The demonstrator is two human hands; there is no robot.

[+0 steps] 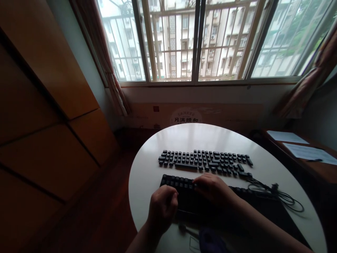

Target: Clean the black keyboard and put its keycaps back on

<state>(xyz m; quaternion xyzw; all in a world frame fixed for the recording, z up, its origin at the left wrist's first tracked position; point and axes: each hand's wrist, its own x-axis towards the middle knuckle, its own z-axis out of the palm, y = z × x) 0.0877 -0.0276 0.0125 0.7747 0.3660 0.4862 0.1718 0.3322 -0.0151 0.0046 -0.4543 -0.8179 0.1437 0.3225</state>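
Note:
A black keyboard (184, 203) lies on the white round table, with keycaps in its upper rows and a dark lower part. My left hand (163, 203) is curled into a fist over its left end; whatever may be inside the fingers is hidden. Further right, my right hand (210, 186) has its fingers drawn together at the keyboard's upper rows, touching the keys there. Its fingertips hide what they grip, if anything. Behind the keyboard, many loose black keycaps (205, 161) are laid out in rows, among them a long space bar (186, 166).
A coiled black cable (286, 198) lies at the right of the round table (195, 135). Near the front edge are a small brush-like tool (188, 230) and a dark purple object (210, 240). Papers (310, 153) lie on a brown side table at right.

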